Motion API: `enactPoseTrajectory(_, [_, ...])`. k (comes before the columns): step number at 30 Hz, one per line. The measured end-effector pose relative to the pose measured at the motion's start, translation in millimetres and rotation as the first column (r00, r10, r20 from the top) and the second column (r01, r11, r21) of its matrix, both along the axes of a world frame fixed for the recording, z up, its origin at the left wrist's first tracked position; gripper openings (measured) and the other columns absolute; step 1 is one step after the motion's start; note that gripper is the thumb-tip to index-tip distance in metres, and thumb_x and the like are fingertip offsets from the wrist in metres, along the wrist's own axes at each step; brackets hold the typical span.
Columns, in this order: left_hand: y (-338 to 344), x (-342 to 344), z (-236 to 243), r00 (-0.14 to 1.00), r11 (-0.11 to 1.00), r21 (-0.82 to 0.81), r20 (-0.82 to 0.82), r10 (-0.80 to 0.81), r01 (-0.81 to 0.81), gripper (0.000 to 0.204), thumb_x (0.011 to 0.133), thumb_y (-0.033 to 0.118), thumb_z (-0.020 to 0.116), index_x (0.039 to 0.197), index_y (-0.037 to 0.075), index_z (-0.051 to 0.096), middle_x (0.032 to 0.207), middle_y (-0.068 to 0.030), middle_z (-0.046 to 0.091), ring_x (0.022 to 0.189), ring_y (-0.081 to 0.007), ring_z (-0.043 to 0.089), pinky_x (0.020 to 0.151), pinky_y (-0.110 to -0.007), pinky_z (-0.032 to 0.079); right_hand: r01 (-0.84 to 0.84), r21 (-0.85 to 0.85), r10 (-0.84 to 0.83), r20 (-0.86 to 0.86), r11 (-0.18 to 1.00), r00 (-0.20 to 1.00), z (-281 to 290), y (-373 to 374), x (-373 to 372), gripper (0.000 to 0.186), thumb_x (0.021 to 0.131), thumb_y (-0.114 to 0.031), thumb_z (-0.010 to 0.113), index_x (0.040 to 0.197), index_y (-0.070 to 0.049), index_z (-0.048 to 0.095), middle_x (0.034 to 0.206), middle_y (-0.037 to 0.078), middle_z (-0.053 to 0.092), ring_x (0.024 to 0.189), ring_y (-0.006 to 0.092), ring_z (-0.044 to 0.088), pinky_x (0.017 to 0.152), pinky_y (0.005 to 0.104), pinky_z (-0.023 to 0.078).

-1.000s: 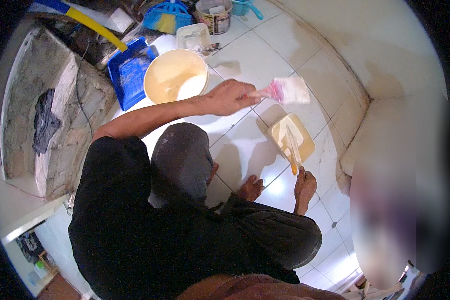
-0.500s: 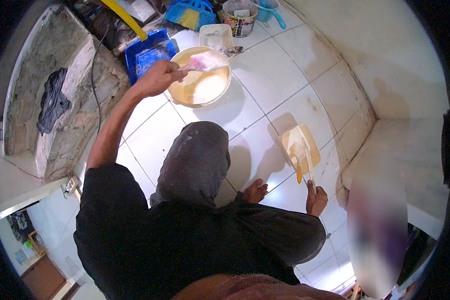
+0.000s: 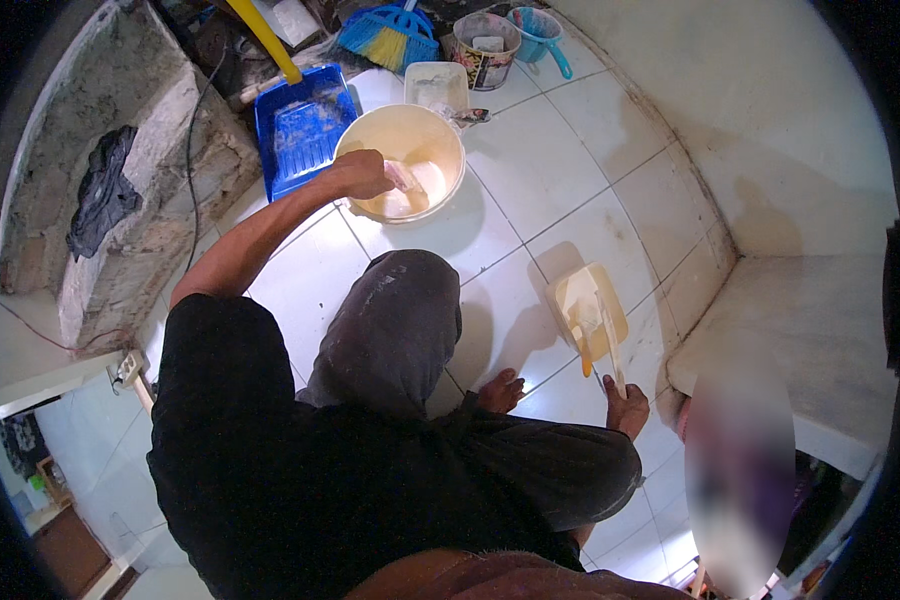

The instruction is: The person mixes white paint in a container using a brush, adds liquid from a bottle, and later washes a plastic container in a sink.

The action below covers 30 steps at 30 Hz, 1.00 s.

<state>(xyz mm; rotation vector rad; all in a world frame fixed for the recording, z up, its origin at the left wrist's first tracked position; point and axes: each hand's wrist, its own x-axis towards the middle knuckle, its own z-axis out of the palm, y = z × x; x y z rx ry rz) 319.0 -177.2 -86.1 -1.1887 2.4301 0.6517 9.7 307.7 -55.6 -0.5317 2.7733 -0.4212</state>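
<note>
Upper centre: left hand (image 3: 366,174) grips paintbrush (image 3: 404,182) in cream bucket (image 3: 400,128); overloading may cause drips. Right of centre: right hand (image 3: 627,410) pinches pale stick (image 3: 613,350); levering could tip tub (image 3: 617,300).

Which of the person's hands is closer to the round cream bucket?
Left: the left hand is over the bucket's left side, holding a brush inside it. The right hand is farther off to the right, near the square yellowish tub.

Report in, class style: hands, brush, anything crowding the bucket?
Left hand gripping brush, bristles inside bucket. Right hand holding pale stick, reaching over tub. Blue dustpan close on bucket's left.
</note>
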Motion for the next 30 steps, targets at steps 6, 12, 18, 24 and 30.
enactPoseTrajectory(6, [3,-1,-5,0.999,0.999,-0.040,-0.031,0.022,-0.023,0.052,0.083,0.043,0.065,0.086,-0.008,0.069,0.090,-0.0294,0.067,0.086,-0.0406,0.067,0.079,-0.047,0.051,-0.035,0.052,0.036,-0.019,0.998,0.999,2,-1,3,0.050,0.072,-0.037,0.081,0.061,0.003,0.052,0.055,0.015,0.051,0.052,0.0247,0.041,0.054,0.0414,0.039])
enactPoseTrajectory(12, [7,-7,16,0.998,0.999,0.028,0.062,-0.028,0.026,0.047,0.081,0.043,0.061,0.096,0.000,0.072,0.097,-0.0242,0.068,0.092,-0.0362,0.066,0.082,-0.045,0.050,-0.061,0.029,0.062,-0.041,0.998,0.997,-9,1,1,0.048,0.071,-0.038,0.081,0.063,0.002,0.056,0.057,0.017,0.055,0.052,0.0280,0.044,0.054,0.0421,0.040])
enactPoseTrajectory(18, [3,1,4,0.996,0.999,0.034,0.082,0.021,-0.024,0.055,0.079,0.048,0.063,0.094,-0.005,0.070,0.098,-0.0282,0.066,0.091,-0.0402,0.066,0.083,-0.045,0.050,-0.096,0.111,0.107,-0.095,0.989,0.990,-21,6,-3,0.045,0.071,-0.040,0.080,0.068,0.001,0.061,0.067,0.022,0.063,0.061,0.0397,0.060,0.061,0.0478,0.046])
enactPoseTrajectory(24, [-4,3,-7,0.996,0.999,0.039,0.093,-0.015,0.011,0.061,0.079,0.049,0.063,0.093,-0.010,0.068,0.095,-0.0301,0.066,0.090,-0.0411,0.066,0.080,-0.046,0.050,-0.070,0.130,0.080,-0.073,0.989,0.994,-12,-5,0,0.041,0.072,-0.039,0.079,0.074,-0.001,0.063,0.073,0.022,0.066,0.069,0.0405,0.065,0.064,0.0483,0.049])
enactPoseTrajectory(30, [-8,0,-10,0.991,0.999,0.009,0.125,-0.044,0.044,0.061,0.079,0.050,0.063,0.093,-0.010,0.068,0.096,-0.0303,0.066,0.090,-0.0410,0.066,0.080,-0.047,0.051,-0.054,0.108,0.069,-0.141,0.993,0.988,-27,0,-1,0.044,0.071,-0.039,0.079,0.081,0.002,0.065,0.073,0.022,0.066,0.073,0.0415,0.065,0.068,0.0479,0.050])
